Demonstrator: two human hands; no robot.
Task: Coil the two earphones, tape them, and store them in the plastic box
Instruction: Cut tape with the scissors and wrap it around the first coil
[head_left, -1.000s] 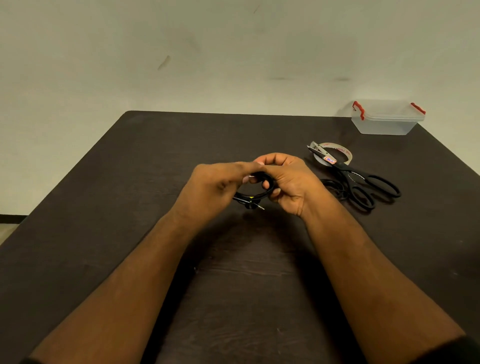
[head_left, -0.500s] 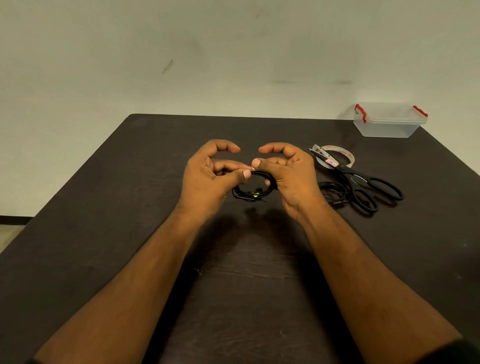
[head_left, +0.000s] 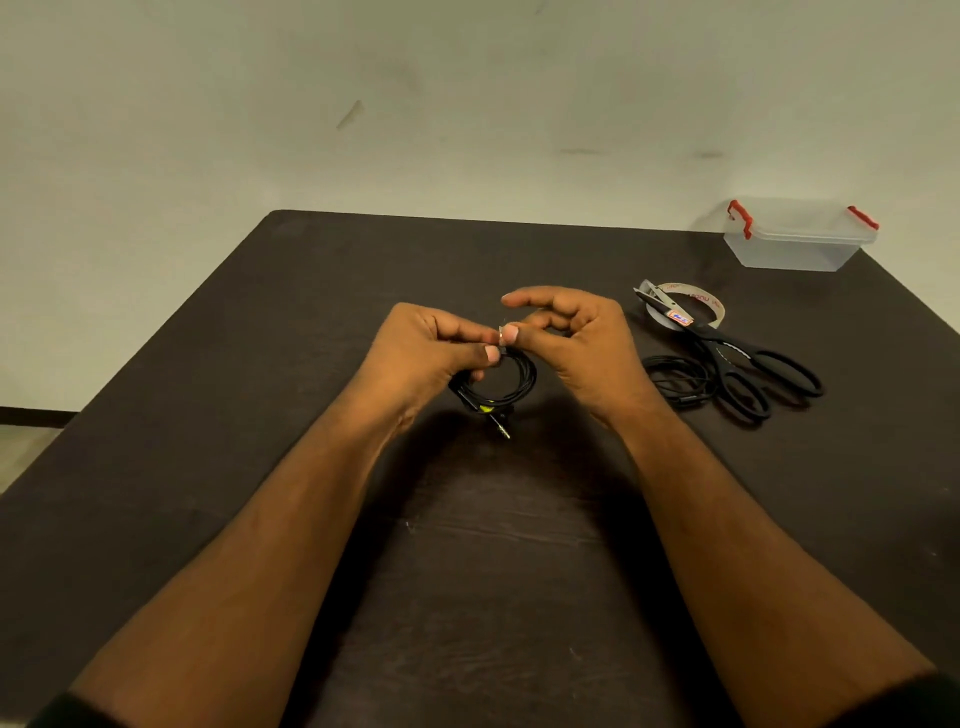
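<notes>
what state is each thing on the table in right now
black coiled earphone: coiled, held by left hand
right hand: pinching small tape piece
second black earphone: lying loose, untaped
clear plastic box with red clips: lid on
black scissors: closed, resting on tape roll

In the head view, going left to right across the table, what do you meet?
Left hand → black coiled earphone it holds → right hand → second black earphone lying loose → black-handled scissors → clear plastic box with red clips.

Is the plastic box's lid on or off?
On. The plastic box has its lid seated flat, red clips at both ends.
</notes>
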